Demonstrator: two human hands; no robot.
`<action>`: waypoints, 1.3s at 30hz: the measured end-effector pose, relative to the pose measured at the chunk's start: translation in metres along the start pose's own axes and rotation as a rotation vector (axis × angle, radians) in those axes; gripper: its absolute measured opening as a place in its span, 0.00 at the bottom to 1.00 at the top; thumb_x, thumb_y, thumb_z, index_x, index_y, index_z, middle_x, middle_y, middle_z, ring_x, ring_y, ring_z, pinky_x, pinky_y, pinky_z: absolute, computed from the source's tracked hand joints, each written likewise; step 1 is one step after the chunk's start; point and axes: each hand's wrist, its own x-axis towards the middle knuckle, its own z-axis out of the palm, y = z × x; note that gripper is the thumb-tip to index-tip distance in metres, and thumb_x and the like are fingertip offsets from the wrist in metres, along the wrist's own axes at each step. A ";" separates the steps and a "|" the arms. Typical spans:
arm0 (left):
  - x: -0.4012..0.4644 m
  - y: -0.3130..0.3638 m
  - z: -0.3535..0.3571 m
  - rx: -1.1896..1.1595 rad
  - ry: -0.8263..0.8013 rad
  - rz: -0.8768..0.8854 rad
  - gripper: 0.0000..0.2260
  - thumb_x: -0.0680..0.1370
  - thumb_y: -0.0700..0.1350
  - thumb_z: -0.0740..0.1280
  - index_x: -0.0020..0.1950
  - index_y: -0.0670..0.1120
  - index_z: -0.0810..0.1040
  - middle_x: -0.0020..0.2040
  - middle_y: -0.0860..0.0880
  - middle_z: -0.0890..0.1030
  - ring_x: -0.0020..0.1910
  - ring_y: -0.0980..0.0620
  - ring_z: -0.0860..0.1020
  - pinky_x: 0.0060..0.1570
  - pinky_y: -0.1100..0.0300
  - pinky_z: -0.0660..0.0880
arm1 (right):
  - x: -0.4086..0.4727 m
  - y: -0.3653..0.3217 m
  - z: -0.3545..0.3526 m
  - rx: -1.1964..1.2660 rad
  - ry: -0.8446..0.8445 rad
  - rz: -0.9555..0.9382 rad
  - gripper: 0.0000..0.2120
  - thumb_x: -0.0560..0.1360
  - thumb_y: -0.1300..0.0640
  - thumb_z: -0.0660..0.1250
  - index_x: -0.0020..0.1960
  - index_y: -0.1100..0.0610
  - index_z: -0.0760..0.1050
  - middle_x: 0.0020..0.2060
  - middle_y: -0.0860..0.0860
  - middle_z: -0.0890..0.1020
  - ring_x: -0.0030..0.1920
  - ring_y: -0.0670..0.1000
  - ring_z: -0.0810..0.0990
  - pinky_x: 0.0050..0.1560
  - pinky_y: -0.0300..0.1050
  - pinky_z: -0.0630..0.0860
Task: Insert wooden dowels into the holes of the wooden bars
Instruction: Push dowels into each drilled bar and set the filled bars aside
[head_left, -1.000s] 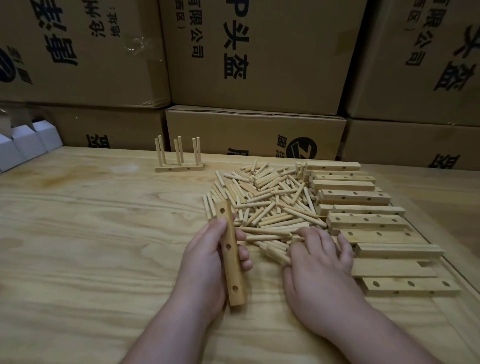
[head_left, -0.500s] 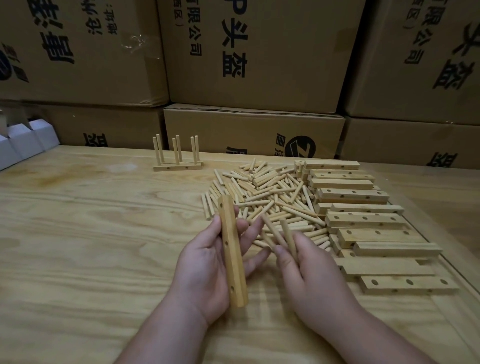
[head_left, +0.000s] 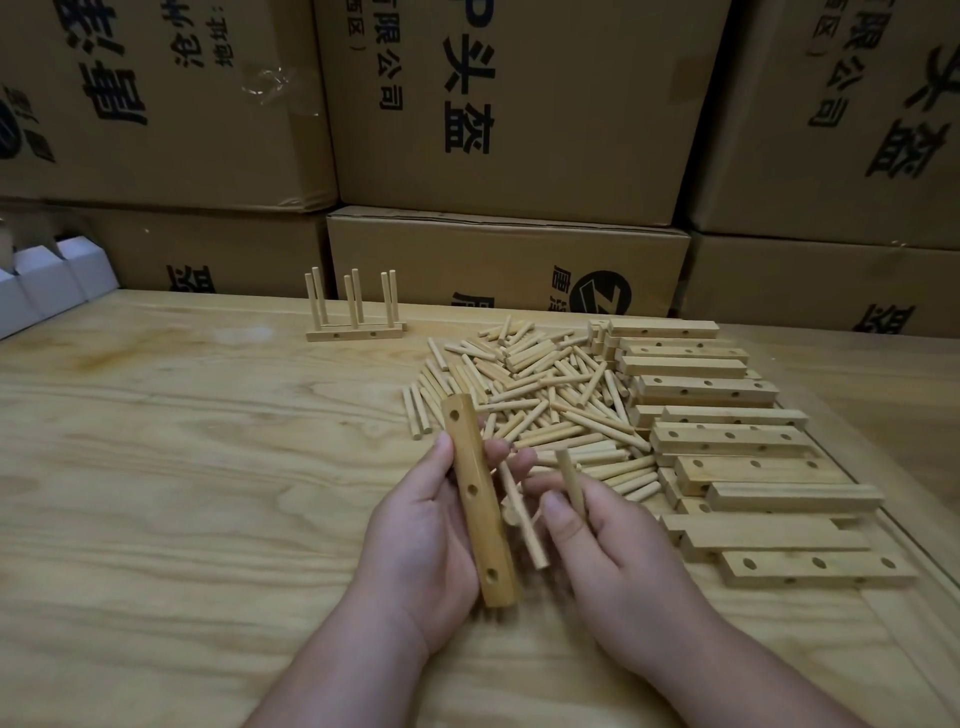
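My left hand holds a wooden bar lengthwise, its three holes facing up. My right hand pinches dowels: one dowel stands up between thumb and fingers, another dowel slants down between the two hands, close beside the bar. A loose pile of dowels lies just beyond my hands. Stacked bars with holes sit to the right of the pile. Two bars with upright dowels in them stand at the far side of the table.
The work happens on a light plywood table. Large cardboard boxes form a wall behind it. White folded cartons sit at the far left edge. A raised wooden strip borders the table on the right.
My right hand left the dowel pile with dowels in its fingers and came toward the bar. The left hand lifted the bar slightly and turned its holes up.
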 end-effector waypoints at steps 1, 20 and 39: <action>0.001 0.000 -0.001 0.010 0.013 0.012 0.23 0.83 0.55 0.58 0.40 0.50 0.88 0.40 0.47 0.85 0.42 0.46 0.85 0.41 0.50 0.82 | 0.001 0.001 0.000 -0.001 0.044 0.008 0.08 0.79 0.44 0.59 0.53 0.35 0.74 0.39 0.38 0.84 0.40 0.40 0.82 0.39 0.32 0.73; -0.006 0.002 -0.003 0.226 -0.053 0.018 0.20 0.67 0.47 0.79 0.56 0.45 0.80 0.45 0.46 0.85 0.49 0.45 0.86 0.36 0.55 0.78 | 0.003 -0.001 -0.004 0.017 0.346 -0.118 0.07 0.75 0.54 0.68 0.51 0.44 0.80 0.46 0.39 0.83 0.48 0.43 0.83 0.46 0.33 0.77; -0.007 0.001 -0.001 0.320 -0.042 0.048 0.16 0.65 0.53 0.76 0.46 0.46 0.81 0.41 0.47 0.83 0.43 0.51 0.84 0.37 0.58 0.80 | 0.012 0.006 -0.021 -0.204 0.335 -0.349 0.07 0.79 0.57 0.67 0.55 0.55 0.81 0.45 0.45 0.74 0.43 0.44 0.77 0.44 0.32 0.71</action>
